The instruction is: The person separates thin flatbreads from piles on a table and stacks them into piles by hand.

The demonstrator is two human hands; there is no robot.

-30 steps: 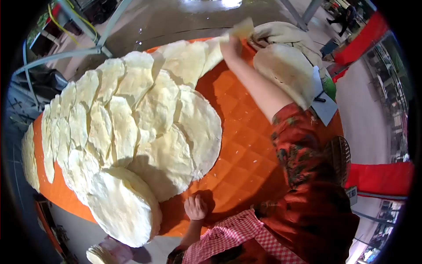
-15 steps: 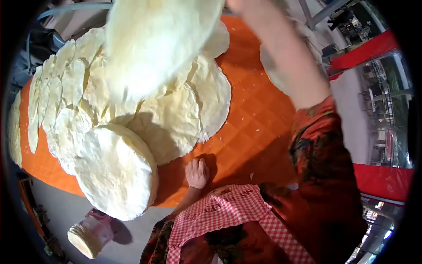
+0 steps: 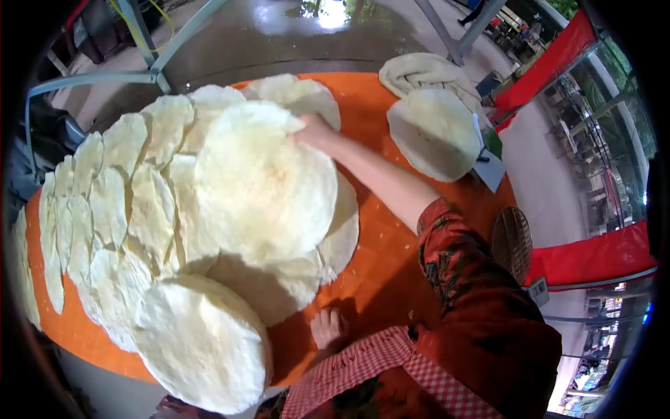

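Note:
A large round flatbread (image 3: pixel 265 181) is pinched at its upper right edge by my right hand (image 3: pixel 315 133). It is held over other thin, pale flatbreads (image 3: pixel 150 209), which overlap in rows across the orange cloth (image 3: pixel 391 258). I cannot tell whether its lower side touches them. My left hand (image 3: pixel 329 327) rests as a fist on the cloth near the front edge, with nothing visible in it. Just left of that fist, a thick stack of round flatbreads (image 3: pixel 199 349) sits at the table's front edge, partly overhanging.
At the back right lies another round flatbread (image 3: pixel 433 133) beside a bunched cream cloth (image 3: pixel 426 73). A white card (image 3: pixel 490 171) with a dark pen-like item is next to it. A dark woven round item (image 3: pixel 511 244) stands at the right edge. Metal bars (image 3: pixel 91 79) rise behind the table.
The flatbread in my right hand has come down and lower in view, over the laid-out ones. My right arm has swung left. The camera view has tilted up; my left hand stays a fist.

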